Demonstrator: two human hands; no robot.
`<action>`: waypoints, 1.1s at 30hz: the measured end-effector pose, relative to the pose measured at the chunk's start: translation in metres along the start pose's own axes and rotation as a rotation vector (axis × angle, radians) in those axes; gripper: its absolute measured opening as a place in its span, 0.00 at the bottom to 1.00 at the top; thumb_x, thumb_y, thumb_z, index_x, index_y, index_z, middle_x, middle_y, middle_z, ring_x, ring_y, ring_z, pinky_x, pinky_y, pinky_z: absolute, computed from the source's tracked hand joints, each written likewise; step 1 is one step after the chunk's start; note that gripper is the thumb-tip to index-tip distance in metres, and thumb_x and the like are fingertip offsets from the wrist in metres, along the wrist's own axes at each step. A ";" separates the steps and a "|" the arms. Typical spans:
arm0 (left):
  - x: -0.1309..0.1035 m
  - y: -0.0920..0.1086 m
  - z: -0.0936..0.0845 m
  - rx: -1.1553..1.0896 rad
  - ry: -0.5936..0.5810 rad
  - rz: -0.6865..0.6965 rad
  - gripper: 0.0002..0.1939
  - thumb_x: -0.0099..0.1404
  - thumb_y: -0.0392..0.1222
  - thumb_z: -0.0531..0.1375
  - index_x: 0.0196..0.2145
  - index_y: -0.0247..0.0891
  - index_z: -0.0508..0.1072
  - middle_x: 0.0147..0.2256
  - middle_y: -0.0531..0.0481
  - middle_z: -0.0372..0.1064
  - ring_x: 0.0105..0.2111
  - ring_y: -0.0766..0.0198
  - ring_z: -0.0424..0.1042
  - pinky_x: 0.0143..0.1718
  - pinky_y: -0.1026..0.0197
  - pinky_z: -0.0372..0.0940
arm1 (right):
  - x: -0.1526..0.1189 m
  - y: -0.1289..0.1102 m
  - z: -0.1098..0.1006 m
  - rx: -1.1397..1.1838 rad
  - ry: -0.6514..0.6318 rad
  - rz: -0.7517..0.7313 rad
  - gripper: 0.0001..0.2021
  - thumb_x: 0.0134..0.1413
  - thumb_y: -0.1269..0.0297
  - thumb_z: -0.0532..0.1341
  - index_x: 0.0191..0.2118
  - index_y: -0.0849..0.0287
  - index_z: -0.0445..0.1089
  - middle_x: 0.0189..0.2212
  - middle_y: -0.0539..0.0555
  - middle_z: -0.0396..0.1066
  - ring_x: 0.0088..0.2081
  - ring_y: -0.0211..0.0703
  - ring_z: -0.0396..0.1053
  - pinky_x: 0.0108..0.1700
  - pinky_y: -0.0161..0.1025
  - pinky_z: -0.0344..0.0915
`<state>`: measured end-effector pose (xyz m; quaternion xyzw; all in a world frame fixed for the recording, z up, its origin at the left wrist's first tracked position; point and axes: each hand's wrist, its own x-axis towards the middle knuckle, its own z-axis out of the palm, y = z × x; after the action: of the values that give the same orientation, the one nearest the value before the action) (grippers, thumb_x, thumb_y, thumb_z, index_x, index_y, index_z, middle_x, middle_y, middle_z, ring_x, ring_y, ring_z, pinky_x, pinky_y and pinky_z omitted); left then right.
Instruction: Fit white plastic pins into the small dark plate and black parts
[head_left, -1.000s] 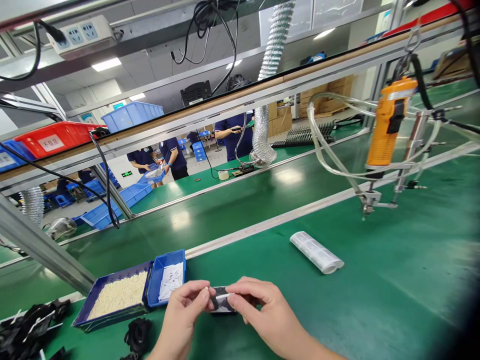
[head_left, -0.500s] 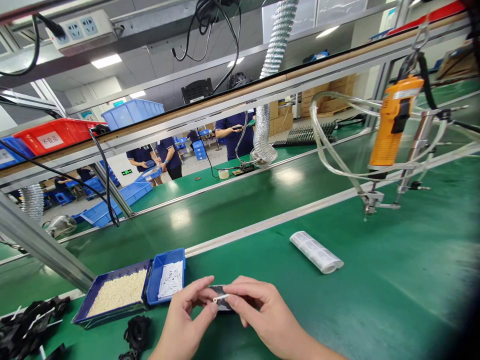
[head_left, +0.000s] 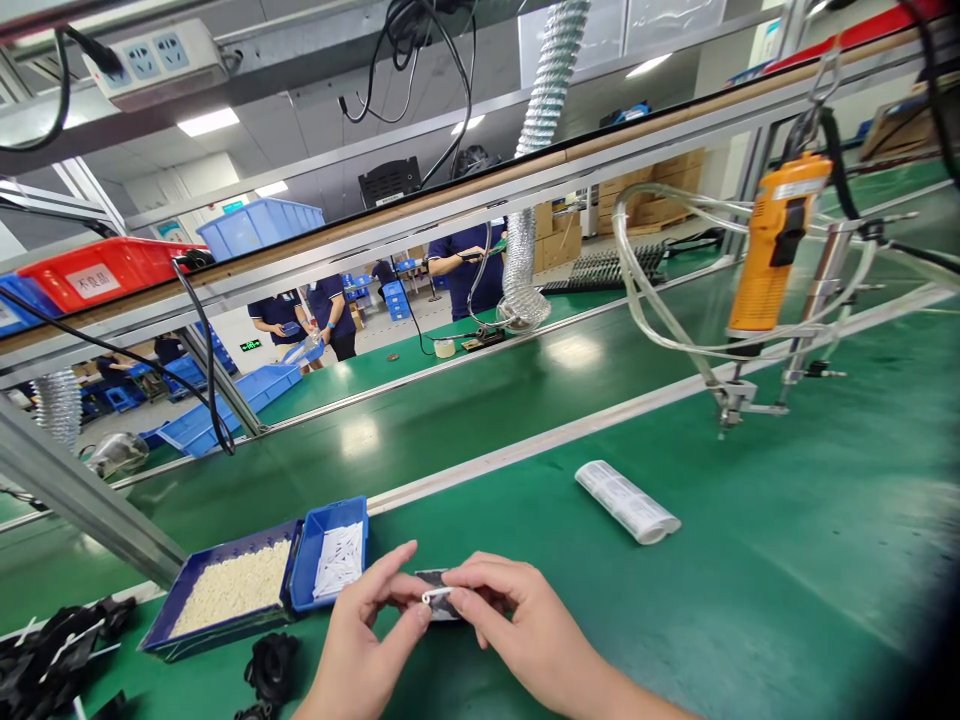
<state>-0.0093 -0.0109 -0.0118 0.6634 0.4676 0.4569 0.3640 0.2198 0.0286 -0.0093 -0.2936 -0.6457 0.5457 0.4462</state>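
Two hands meet over one dark piece [head_left: 435, 577]: the right hand [head_left: 521, 625] pinches one white rod [head_left: 439, 593] between thumb and forefinger; the left hand [head_left: 367, 640] has its thumb and a finger at the rod's ringed end, whether gripping I cannot tell, forefinger raised. The rod lies between them, long axis left to right, ring leftward. Left of the hands are two black parts [head_left: 271, 668], then two trays [head_left: 175, 650], one of cream bits [head_left: 234, 590], one of white strips [head_left: 339, 560]. Beyond the right hand lies one printed roll [head_left: 627, 502], its print illegible; farther right hangs one orange driver [head_left: 776, 250]. Far left, one red bin [head_left: 142, 262] reads "不良品".
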 end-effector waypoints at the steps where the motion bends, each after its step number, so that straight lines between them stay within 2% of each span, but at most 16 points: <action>1: 0.000 0.000 0.000 0.012 0.002 0.000 0.27 0.76 0.47 0.66 0.68 0.45 0.69 0.45 0.47 0.84 0.46 0.56 0.82 0.54 0.56 0.75 | 0.000 -0.001 0.000 -0.023 -0.001 -0.011 0.22 0.68 0.43 0.65 0.43 0.59 0.84 0.34 0.54 0.73 0.25 0.37 0.68 0.29 0.35 0.64; 7: -0.001 -0.003 -0.001 0.078 0.011 0.020 0.27 0.76 0.47 0.65 0.69 0.47 0.69 0.47 0.47 0.84 0.48 0.55 0.82 0.57 0.56 0.75 | -0.001 -0.004 -0.002 -0.184 -0.007 -0.155 0.19 0.74 0.49 0.61 0.41 0.57 0.84 0.31 0.55 0.75 0.30 0.42 0.71 0.32 0.37 0.65; 13: -0.001 -0.003 0.000 0.079 -0.001 0.046 0.26 0.77 0.45 0.64 0.69 0.49 0.69 0.47 0.47 0.84 0.46 0.56 0.83 0.55 0.57 0.76 | -0.003 0.002 -0.006 -0.319 -0.020 -0.380 0.13 0.77 0.62 0.58 0.47 0.57 0.81 0.37 0.56 0.78 0.37 0.44 0.75 0.40 0.38 0.68; 19: -0.001 -0.001 0.001 0.161 -0.008 0.159 0.29 0.77 0.39 0.63 0.72 0.52 0.65 0.45 0.50 0.84 0.43 0.59 0.82 0.53 0.60 0.75 | -0.003 0.006 -0.011 -0.772 -0.035 -0.723 0.15 0.74 0.75 0.52 0.48 0.61 0.77 0.35 0.58 0.78 0.33 0.46 0.74 0.33 0.41 0.65; 22: -0.001 0.002 0.003 0.215 -0.014 0.231 0.29 0.77 0.37 0.61 0.72 0.50 0.64 0.42 0.49 0.84 0.40 0.59 0.82 0.50 0.60 0.75 | -0.003 0.002 -0.014 -0.835 -0.058 -0.833 0.16 0.72 0.77 0.52 0.52 0.60 0.76 0.37 0.59 0.79 0.34 0.48 0.77 0.33 0.41 0.67; 25: -0.003 0.003 0.002 0.268 -0.025 0.271 0.30 0.77 0.35 0.60 0.72 0.52 0.65 0.43 0.49 0.83 0.41 0.58 0.82 0.51 0.60 0.75 | -0.002 0.000 -0.014 -0.792 -0.089 -0.827 0.16 0.72 0.76 0.52 0.51 0.59 0.76 0.37 0.58 0.79 0.33 0.47 0.76 0.32 0.40 0.66; 28: -0.005 0.001 0.000 0.291 -0.033 0.243 0.30 0.76 0.36 0.61 0.72 0.55 0.65 0.45 0.50 0.83 0.44 0.58 0.82 0.55 0.60 0.73 | -0.002 0.003 -0.013 -0.700 -0.106 -0.711 0.13 0.75 0.73 0.53 0.48 0.58 0.76 0.37 0.57 0.79 0.33 0.45 0.74 0.33 0.39 0.65; 30: -0.004 0.000 -0.001 0.214 -0.040 0.148 0.28 0.76 0.41 0.63 0.70 0.53 0.68 0.44 0.49 0.83 0.45 0.57 0.82 0.55 0.59 0.73 | -0.002 0.006 -0.013 -0.636 -0.111 -0.641 0.13 0.77 0.70 0.54 0.48 0.57 0.77 0.38 0.56 0.79 0.35 0.44 0.74 0.35 0.39 0.65; 31: -0.003 0.000 0.000 0.151 -0.033 0.079 0.25 0.75 0.44 0.65 0.67 0.51 0.72 0.44 0.47 0.83 0.45 0.56 0.82 0.54 0.58 0.73 | -0.003 0.006 -0.013 -0.609 -0.113 -0.617 0.13 0.77 0.69 0.54 0.49 0.57 0.77 0.38 0.56 0.79 0.36 0.44 0.74 0.35 0.39 0.65; 33: 0.001 0.002 0.001 0.006 -0.031 -0.054 0.17 0.72 0.50 0.69 0.55 0.44 0.82 0.41 0.45 0.83 0.42 0.56 0.81 0.48 0.60 0.75 | -0.003 0.006 -0.011 -0.534 -0.108 -0.566 0.13 0.77 0.67 0.55 0.49 0.57 0.78 0.39 0.57 0.79 0.37 0.44 0.75 0.37 0.39 0.66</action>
<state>-0.0077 -0.0110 -0.0099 0.6587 0.4808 0.4354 0.3814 0.2307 0.0320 -0.0158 -0.1807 -0.8430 0.2285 0.4521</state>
